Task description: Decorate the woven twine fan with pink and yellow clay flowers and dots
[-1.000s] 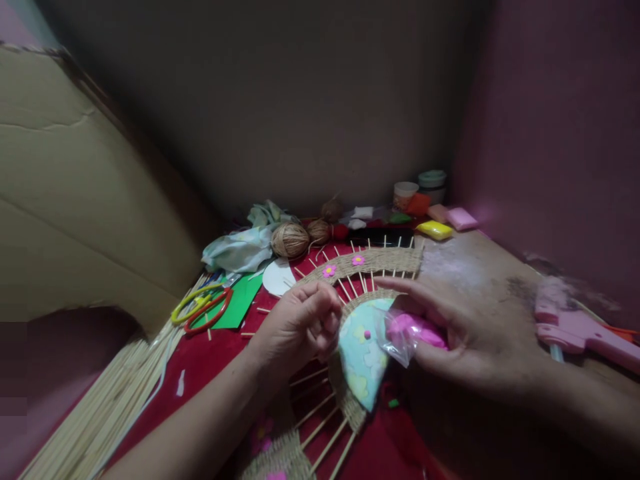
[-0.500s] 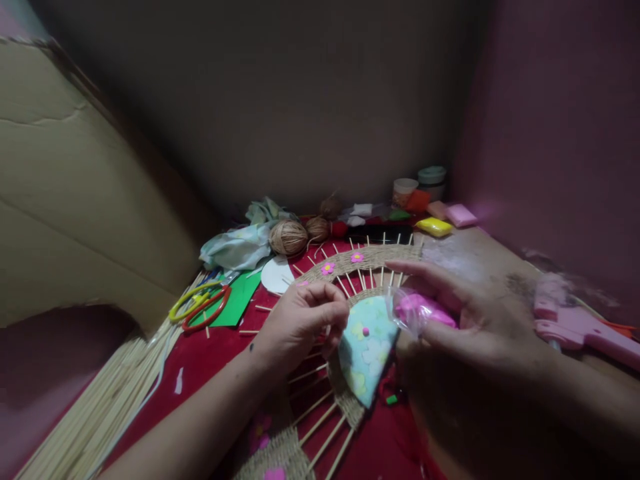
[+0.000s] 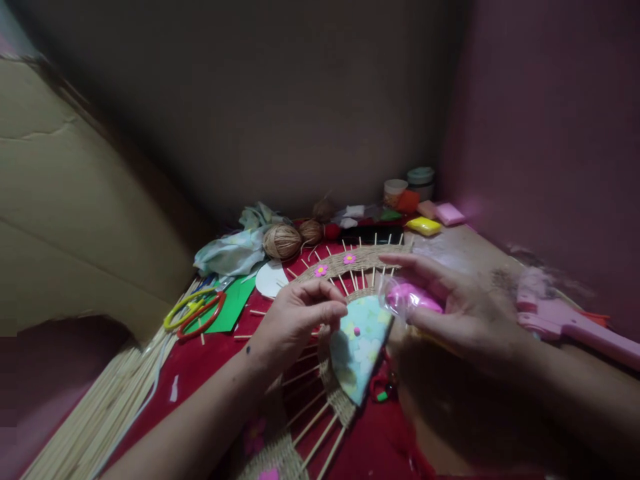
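In my right hand (image 3: 460,300) is a clear plastic packet of bright pink clay (image 3: 413,295), gripped between thumb and fingers. My left hand (image 3: 305,313) hovers over the left part of a woven fan (image 3: 385,259), thumb and forefinger pinched together; whatever is between them is hidden or too small to name. The fan has twine bands over thin sticks, with pink flowers with yellow centres (image 3: 349,259) on the outer band. A pale green floral cloth (image 3: 367,360) covers its inner part, and a small pink ball (image 3: 357,331) lies on that cloth.
Scissors with yellow and orange handles (image 3: 200,313) lie on green sheet (image 3: 235,307) at left, beside long thin sticks (image 3: 95,407). Twine balls (image 3: 281,241), a yellow packet (image 3: 423,226) and cups (image 3: 395,191) stand at the back. A pink glue gun (image 3: 550,313) lies at right.
The whole view has shifted slightly, so most things appear a little further left. My left finger and thumb have straightened a little; the packet stays in my right hand.
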The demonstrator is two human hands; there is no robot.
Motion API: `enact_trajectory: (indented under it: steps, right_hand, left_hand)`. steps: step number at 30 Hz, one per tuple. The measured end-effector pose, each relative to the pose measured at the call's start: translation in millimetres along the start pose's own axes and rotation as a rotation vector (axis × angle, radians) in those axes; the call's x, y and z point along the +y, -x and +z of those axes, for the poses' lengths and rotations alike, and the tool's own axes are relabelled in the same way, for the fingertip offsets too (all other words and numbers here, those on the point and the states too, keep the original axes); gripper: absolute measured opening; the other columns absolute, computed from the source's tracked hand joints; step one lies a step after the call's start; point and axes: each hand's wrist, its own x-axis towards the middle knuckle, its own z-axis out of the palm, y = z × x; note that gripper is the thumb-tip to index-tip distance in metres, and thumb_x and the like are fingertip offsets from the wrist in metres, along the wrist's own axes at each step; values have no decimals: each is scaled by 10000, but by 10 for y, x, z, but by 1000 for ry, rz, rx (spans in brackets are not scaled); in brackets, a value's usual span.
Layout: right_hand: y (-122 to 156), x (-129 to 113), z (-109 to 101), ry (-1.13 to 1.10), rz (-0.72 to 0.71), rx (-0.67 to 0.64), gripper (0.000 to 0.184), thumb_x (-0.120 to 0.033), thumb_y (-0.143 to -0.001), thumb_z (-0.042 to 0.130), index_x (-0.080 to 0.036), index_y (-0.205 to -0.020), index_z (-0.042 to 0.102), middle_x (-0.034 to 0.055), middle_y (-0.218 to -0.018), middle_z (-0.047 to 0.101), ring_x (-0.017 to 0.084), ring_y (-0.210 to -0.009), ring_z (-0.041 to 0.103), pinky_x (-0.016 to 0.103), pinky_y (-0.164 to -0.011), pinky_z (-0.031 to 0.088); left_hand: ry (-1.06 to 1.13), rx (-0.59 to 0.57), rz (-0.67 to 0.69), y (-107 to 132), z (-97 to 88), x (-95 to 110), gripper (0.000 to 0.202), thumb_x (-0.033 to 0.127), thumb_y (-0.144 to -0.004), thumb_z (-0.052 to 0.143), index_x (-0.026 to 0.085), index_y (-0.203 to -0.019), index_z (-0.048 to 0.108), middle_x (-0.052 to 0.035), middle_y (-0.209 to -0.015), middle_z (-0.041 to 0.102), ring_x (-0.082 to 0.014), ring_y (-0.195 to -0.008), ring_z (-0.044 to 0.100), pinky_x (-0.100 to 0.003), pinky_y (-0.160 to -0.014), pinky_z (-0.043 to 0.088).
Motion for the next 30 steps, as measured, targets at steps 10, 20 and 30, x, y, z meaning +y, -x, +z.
enact_trajectory:
  steps: [10, 20, 30]
  right_hand:
    - [-70, 60, -52, -2, -43, 84, 469, -110, -727, 538, -147, -1194, 512, 105, -1132, 623, 211, -998, 606, 355, -854, 510]
    - [-75, 84, -55, -12, -62, 63, 465, -87, -718, 505, -148, -1179, 502, 83, -1078, 652, 204, -1033, 607, 333, -853, 512]
    - [-75, 123, -39, 10, -88, 64, 482, -42, -689, 495, -142, -1159, 533, 91, -1163, 629, 196, -1087, 584, 314, -898, 500]
  left_hand:
    - [-862, -231, 395, -256, 76, 71, 149, 141, -828, 580, 181, -911, 697, -30, -882, 664, -123, -781, 587, -243, -679, 459]
    - [-1101, -274, 676, -274, 95, -50, 185, 147, -866, 551, 180, -983, 691, -58, -920, 699, -149, -837, 621, -266, -719, 493]
    - [-986, -252, 596, -271, 44, -65, 192, 137, -878, 542, 168, -1016, 672, -35, -916, 691, -106, -806, 621, -217, -709, 485]
